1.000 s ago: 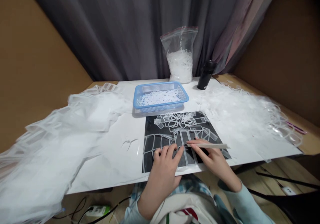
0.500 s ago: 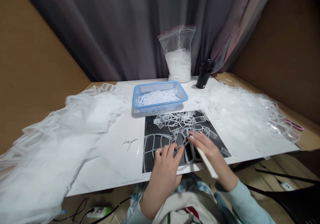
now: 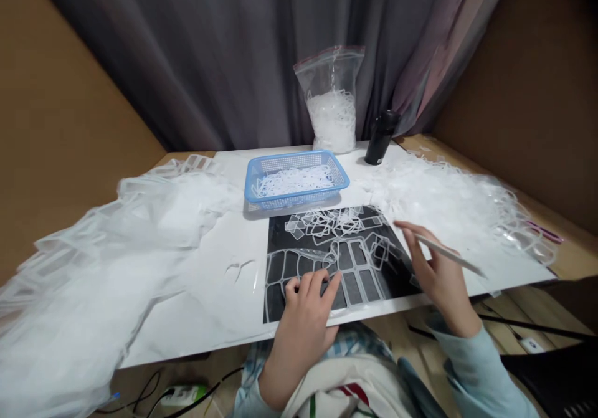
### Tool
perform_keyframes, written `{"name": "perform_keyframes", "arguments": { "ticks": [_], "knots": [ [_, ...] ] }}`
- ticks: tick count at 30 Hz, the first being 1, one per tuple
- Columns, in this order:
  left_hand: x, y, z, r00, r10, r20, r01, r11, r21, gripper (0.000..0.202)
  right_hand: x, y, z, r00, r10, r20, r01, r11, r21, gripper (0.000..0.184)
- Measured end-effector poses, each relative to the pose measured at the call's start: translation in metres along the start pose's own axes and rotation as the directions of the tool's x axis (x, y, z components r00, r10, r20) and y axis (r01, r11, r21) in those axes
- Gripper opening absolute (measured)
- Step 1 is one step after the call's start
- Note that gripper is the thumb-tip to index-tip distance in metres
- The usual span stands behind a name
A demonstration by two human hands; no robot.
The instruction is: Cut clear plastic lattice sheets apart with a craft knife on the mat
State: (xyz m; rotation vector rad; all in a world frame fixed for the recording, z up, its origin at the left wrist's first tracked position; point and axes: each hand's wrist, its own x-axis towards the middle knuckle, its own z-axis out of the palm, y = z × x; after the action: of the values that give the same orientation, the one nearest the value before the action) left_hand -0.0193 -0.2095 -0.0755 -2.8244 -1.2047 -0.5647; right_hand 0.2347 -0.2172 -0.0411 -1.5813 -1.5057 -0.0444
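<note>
My left hand (image 3: pixel 303 324) rests with its fingers spread on a clear plastic lattice (image 3: pixel 359 281), which lies on a black mat (image 3: pixel 280 247). It holds nothing. My right hand (image 3: pixel 436 275) is raised at the mat's right edge, over the white sheet. It grips a slender pale stick (image 3: pixel 451 256) that points right. More clear plastic frames (image 3: pixel 327 222) lie tangled at the mat's far end, and my left hand hides part of the lattice.
A blue mesh basket (image 3: pixel 296 181) of white strips stands beyond the mat, with a zip bag of white strips (image 3: pixel 331 100) and a black bottle (image 3: pixel 380 137) behind it. Large heaps of clear plastic scrap (image 3: pixel 116 262) (image 3: pixel 453 200) spread over both sides of the white-covered table.
My right hand has moved right, off the lattice to the mat's edge, and the stick now points right. My left hand stays in place.
</note>
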Motion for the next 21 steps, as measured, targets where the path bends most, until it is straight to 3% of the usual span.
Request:
{"name": "perform_keyframes", "arguments": {
  "ticks": [2, 7, 12, 21],
  "knots": [
    [-0.001, 0.000, 0.000, 0.999, 0.015, -0.047, -0.015, 1.000, 0.015, 0.066, -0.009, -0.002, 0.004, 0.991, 0.009, 0.133, -0.020, 0.996, 0.086, 0.025],
    [-0.003, 0.000, 0.002, 0.988, 0.080, -0.132, -0.073, 0.996, 0.057, 0.055, -0.034, -0.016, 0.010, 0.975, 0.016, 0.222, -0.066, 0.973, 0.221, 0.023],
    [-0.006, -0.005, 0.005, 0.938, 0.242, -0.249, -0.238, 0.970, 0.049, 0.021, -0.068, -0.027, 0.010, 0.930, 0.057, 0.364, -0.163, 0.950, 0.266, 0.022],
    [-0.006, -0.009, 0.002, 0.857, 0.416, -0.304, -0.421, 0.905, 0.053, 0.028, -0.080, -0.021, 0.010, 0.919, -0.151, 0.364, -0.007, 0.918, 0.397, 0.021]
  ]
}}
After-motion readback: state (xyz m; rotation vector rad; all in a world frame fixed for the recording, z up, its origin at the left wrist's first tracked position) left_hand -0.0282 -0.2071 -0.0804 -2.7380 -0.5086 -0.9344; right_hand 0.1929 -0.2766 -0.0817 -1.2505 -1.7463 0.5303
